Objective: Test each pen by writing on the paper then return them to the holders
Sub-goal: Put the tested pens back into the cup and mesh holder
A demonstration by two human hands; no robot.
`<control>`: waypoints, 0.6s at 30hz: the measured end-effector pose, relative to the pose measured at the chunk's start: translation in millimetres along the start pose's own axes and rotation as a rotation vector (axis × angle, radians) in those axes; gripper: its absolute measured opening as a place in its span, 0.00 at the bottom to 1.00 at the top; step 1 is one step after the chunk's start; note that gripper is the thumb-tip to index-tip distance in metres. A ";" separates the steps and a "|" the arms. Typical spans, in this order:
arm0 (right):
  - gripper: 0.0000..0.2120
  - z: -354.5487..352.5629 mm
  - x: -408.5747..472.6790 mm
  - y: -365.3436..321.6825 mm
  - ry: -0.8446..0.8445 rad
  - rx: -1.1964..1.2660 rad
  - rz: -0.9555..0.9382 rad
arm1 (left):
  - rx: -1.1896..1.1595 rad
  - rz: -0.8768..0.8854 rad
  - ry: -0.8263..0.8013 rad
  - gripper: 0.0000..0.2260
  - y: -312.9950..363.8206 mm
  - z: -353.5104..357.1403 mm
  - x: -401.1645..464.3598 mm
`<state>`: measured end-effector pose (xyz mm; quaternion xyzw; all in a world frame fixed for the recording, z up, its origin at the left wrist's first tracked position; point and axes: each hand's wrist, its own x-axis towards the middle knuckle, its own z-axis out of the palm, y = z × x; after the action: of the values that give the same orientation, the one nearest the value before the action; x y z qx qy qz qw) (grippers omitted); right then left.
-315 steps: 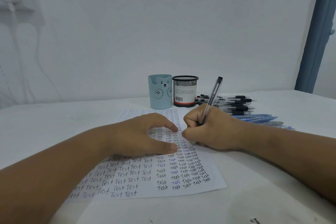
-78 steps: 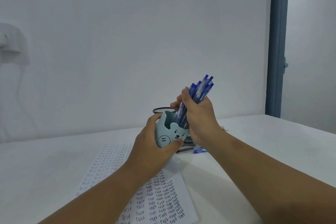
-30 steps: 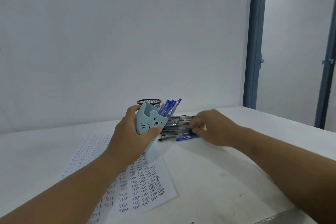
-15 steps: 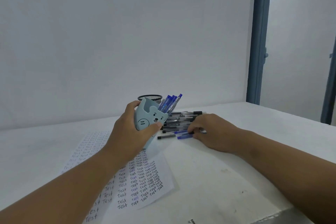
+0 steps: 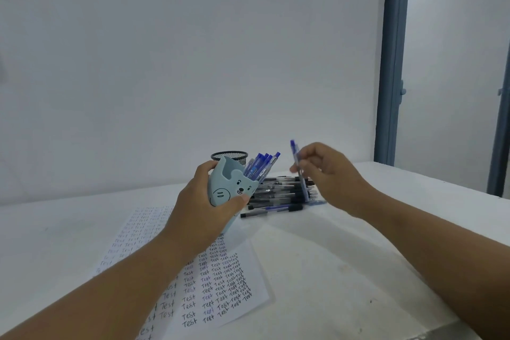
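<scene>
Plain white wall (image 5: 193, 63), blue door frame (image 5: 392, 63), white table (image 5: 345, 270).

Beside your matt, smooth plastic bear holder (image 5: 229, 190): black wire-mesh metal cup (image 5: 230, 157) behind it, glossy translucent plastic pens (image 5: 278, 196) to its right, matt white paper (image 5: 220, 284) before it.

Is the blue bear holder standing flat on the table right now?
No, the left hand grips the blue bear holder and tilts it toward the blue pen held in the right hand.
</scene>
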<state>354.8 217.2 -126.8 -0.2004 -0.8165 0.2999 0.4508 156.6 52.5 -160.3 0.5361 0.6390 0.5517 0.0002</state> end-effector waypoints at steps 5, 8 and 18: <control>0.12 -7.4 23.0 -33.3 0.315 0.324 0.013 | 0.011 0.018 0.007 0.25 -1.3 0.9 2.4; 0.20 -4.6 33.5 -55.2 0.441 0.426 -0.029 | 0.006 0.017 0.009 0.26 -4.1 1.6 2.3; 0.22 51.5 24.1 -50.5 0.237 0.168 -0.144 | 0.009 0.033 0.006 0.27 -7.3 2.8 3.5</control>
<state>295.5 178.3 -99.4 -0.1369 -0.7418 0.3084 0.5796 151.8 58.3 -164.5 0.5448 0.6326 0.5503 -0.0133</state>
